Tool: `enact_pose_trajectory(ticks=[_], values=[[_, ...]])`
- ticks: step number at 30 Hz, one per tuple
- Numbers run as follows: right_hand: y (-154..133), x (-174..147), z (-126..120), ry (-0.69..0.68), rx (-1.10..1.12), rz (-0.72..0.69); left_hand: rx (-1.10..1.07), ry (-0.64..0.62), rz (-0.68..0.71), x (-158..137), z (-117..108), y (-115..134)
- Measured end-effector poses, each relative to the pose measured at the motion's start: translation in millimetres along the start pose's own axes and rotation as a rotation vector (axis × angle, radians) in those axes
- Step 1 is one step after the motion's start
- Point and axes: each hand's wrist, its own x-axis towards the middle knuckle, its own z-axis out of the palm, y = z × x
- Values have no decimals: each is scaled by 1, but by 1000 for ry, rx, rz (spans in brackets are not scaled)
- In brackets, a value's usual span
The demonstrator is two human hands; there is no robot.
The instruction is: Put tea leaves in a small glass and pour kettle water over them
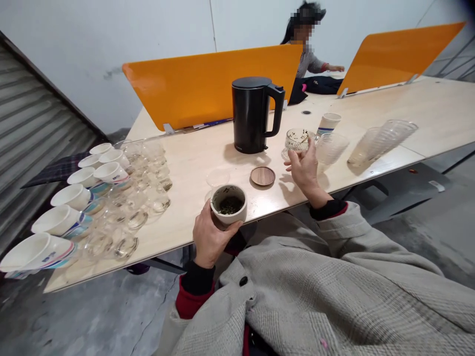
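Observation:
My left hand (pixel 212 235) is wrapped around a cream-coloured cup (pixel 237 213) with dark tea leaves (pixel 230 204) inside, tilted toward me at the table's front edge. My right hand (pixel 305 170) is raised just in front of a ribbed glass bowl (pixel 296 140), thumb and index finger apart. Dark leaf bits show in that bowl; the hand hides part of it, and contact is unclear. Between my hands lies a round wooden lid (pixel 262 176). A small clear disc (pixel 218 177) sits behind the cup.
A black electric kettle (pixel 250 116) stands behind the lid. Paper cups (pixel 70 196) and clear cups (pixel 135 198) fill the left side. Stacked plastic cups (pixel 386 141) lie at right, near a paper cup (pixel 329 121). A person (pixel 309 62) sits beyond orange dividers (pixel 200 89).

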Motion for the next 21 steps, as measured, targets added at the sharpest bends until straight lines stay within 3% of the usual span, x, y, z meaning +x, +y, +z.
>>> enact_pose_trajectory(ticks=[11, 16, 21], values=[[-8, 44, 13, 86, 140, 179, -33, 33, 63, 0, 0, -2], [-15, 49, 15, 100, 115, 106, -72, 24, 67, -1, -2, 2], [-40, 30, 4, 211, 95, 11, -114, 34, 82, -2, -2, 2]])
